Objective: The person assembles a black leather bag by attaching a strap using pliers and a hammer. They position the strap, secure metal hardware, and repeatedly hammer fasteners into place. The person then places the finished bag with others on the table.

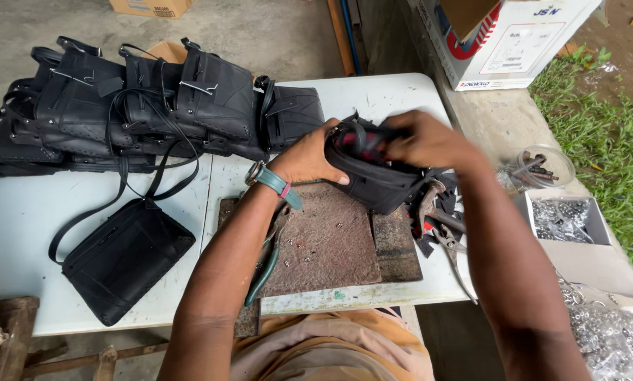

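Black bag [376, 185] sits half-finished over the rusty plate [330, 243] on the bench [20, 212], left hand [309, 156] clasping its side, right hand [425, 140] pinching its rim; finished bags [154, 99] lie stacked behind.

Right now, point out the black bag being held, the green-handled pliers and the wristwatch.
black bag [376, 185], head view, its front side.
green-handled pliers [263, 271], head view, a handle.
wristwatch [275, 181], head view, its teal strap.

Black bags [147, 106] are stacked on the white desk [27, 212] (one more bag [122, 257] lies flat), teal-handled pliers [263, 271] nearby.
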The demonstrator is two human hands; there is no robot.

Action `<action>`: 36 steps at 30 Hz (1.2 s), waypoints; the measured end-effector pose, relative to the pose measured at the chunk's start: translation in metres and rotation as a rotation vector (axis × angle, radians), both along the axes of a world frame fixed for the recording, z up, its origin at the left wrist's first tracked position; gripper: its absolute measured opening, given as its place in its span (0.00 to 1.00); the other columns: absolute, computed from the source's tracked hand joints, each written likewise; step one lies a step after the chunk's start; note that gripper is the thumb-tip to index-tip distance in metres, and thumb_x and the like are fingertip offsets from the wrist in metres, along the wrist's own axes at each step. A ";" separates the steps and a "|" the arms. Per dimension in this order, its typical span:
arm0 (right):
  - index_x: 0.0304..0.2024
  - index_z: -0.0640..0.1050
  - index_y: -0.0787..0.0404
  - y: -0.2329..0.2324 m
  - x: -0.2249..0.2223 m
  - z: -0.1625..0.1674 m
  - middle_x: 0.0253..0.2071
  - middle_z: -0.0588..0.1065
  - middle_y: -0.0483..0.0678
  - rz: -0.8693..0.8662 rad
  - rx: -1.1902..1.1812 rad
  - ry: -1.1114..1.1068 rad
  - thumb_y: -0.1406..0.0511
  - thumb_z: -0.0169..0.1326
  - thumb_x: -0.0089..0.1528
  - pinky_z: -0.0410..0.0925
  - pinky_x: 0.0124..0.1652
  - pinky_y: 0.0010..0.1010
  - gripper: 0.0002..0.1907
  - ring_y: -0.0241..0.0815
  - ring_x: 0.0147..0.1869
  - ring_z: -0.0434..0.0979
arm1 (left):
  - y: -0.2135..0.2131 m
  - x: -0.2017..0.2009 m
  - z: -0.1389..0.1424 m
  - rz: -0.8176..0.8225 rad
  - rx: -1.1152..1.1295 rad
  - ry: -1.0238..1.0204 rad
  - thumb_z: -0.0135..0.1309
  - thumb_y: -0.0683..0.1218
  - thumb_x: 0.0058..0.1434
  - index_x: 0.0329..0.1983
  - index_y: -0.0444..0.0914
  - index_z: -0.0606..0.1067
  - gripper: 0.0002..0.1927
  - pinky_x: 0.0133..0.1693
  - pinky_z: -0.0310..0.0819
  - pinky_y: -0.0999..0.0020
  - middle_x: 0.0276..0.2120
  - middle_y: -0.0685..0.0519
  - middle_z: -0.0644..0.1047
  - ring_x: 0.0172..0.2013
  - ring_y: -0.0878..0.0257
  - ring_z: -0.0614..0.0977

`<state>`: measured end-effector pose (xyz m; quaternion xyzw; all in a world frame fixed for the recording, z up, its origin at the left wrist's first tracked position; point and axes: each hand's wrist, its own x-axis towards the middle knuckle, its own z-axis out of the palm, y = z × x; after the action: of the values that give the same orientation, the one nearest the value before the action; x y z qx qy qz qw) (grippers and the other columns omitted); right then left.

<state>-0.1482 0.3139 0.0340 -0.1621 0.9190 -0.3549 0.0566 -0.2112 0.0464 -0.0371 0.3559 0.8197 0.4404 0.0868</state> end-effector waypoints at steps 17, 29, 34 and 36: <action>0.51 0.81 0.70 0.100 0.006 -0.007 0.39 0.79 0.59 -0.702 -0.261 0.338 0.56 0.63 0.71 0.68 0.42 0.34 0.21 0.44 0.40 0.73 | 0.007 0.000 0.005 -0.093 0.266 0.032 0.75 0.46 0.42 0.52 0.33 0.72 0.35 0.57 0.72 0.62 0.48 0.45 0.80 0.52 0.55 0.80; 0.51 0.81 0.65 0.051 -0.022 0.003 0.34 0.80 0.63 -0.384 -0.224 0.218 0.71 0.55 0.62 0.72 0.35 0.42 0.14 0.52 0.34 0.79 | -0.005 0.009 0.007 0.075 0.107 0.086 0.75 0.48 0.41 0.59 0.33 0.69 0.43 0.58 0.71 0.62 0.53 0.40 0.78 0.56 0.51 0.79; 0.66 0.63 0.70 0.137 -0.044 0.014 0.50 0.78 0.63 -0.717 -0.217 0.173 0.64 0.67 0.53 0.76 0.47 0.40 0.43 0.53 0.48 0.84 | -0.024 0.015 -0.008 0.190 0.164 0.050 0.75 0.46 0.40 0.58 0.34 0.68 0.42 0.58 0.71 0.62 0.52 0.41 0.79 0.56 0.52 0.80; 0.72 0.53 0.71 0.141 -0.041 0.006 0.55 0.72 0.69 -0.629 0.539 0.166 0.60 0.76 0.49 0.70 0.55 0.49 0.59 0.65 0.56 0.75 | -0.026 0.017 -0.009 0.185 0.196 0.064 0.75 0.45 0.39 0.57 0.35 0.69 0.41 0.57 0.72 0.62 0.51 0.42 0.80 0.56 0.52 0.81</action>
<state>-0.1897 0.4547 0.0402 0.1191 0.9851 -0.0877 -0.0882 -0.1944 0.0208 -0.0457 0.2993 0.8044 0.5129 -0.0153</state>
